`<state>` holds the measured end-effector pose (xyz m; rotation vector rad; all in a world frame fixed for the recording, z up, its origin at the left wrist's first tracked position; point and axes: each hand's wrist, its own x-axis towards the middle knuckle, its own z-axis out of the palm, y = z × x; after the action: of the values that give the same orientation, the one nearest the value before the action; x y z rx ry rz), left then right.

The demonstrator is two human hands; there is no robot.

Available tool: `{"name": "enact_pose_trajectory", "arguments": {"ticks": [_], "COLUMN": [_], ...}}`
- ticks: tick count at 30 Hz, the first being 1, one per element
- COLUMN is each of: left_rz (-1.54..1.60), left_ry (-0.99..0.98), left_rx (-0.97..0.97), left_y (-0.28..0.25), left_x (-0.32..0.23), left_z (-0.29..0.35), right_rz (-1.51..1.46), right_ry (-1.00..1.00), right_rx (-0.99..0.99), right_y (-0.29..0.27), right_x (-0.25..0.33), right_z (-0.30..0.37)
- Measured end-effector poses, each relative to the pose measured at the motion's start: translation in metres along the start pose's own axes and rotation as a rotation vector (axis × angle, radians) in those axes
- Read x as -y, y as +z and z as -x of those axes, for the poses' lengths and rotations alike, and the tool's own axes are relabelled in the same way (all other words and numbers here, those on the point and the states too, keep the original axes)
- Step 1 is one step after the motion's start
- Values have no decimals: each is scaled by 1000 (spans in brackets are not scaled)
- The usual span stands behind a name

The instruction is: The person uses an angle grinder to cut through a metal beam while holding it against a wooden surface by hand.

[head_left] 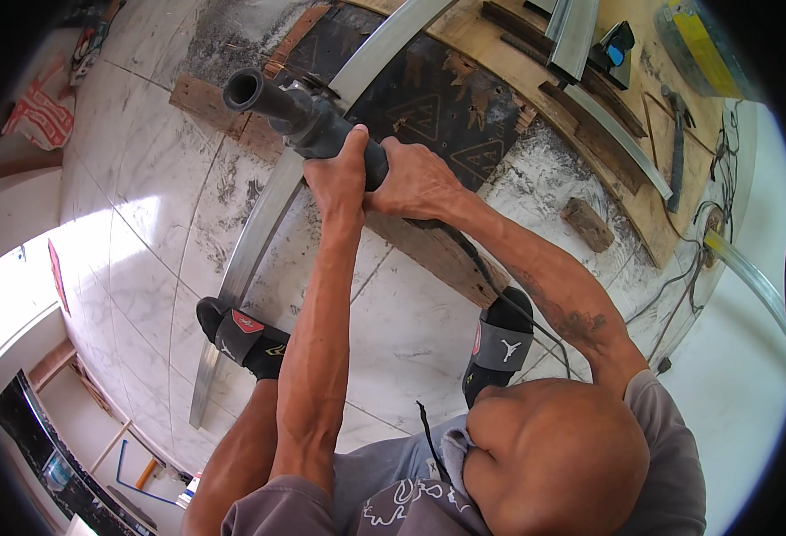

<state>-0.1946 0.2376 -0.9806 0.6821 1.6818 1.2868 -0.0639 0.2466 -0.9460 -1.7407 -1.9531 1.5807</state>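
Note:
Both my hands are closed around a dark angle grinder. My left hand grips the body near its head, and my right hand wraps around the body just beside it. A hollow black cylinder sticks out at the tool's far left end. The disc edge is beside a long silver metal profile, partly hidden by the tool; whether they touch I cannot tell. The profile lies across a wooden plank. My left sandal rests on or beside the profile, my right sandal by the plank's near end.
A black printed sheet lies beyond the grinder. At the right, a wooden board carries metal pieces and a hammer. A wood block sits on the dusty tiles. The grinder's cord runs past my right foot.

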Motion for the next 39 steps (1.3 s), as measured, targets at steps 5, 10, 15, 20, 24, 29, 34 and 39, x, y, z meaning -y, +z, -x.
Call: {"name": "enact_pose_trajectory", "arguments": {"ticks": [5,10,15,20,24,29,34,39], "left_rz": [14,-28,3,-7,4,2,-9,-7], "left_ry": [4,-34,-34,-7,7,-4,-13,-3], "left_rx": [4,-18,-9,-5,-16,-16,0,-5], "left_y": [1,-2,0,-3,0,0,1,0], "left_x": [-3,-4,-3,3,3,2,-1,0], "left_z": [-1,-8,-7,-9,-6,-4,-1,0], "right_rz": [20,37,18,15,26,2,7,19], "right_ry": [19,21,30,22,20,-3,10,21], "right_rx": [16,12,22,20,5,-21,-12,22], "right_y": [-5,-4,-5,-2,-1,2,0,-3], "right_x": [7,12,12,8,6,1,0,4], "right_z": [1,-3,-3,-2,-2,-3,-1,3]}}
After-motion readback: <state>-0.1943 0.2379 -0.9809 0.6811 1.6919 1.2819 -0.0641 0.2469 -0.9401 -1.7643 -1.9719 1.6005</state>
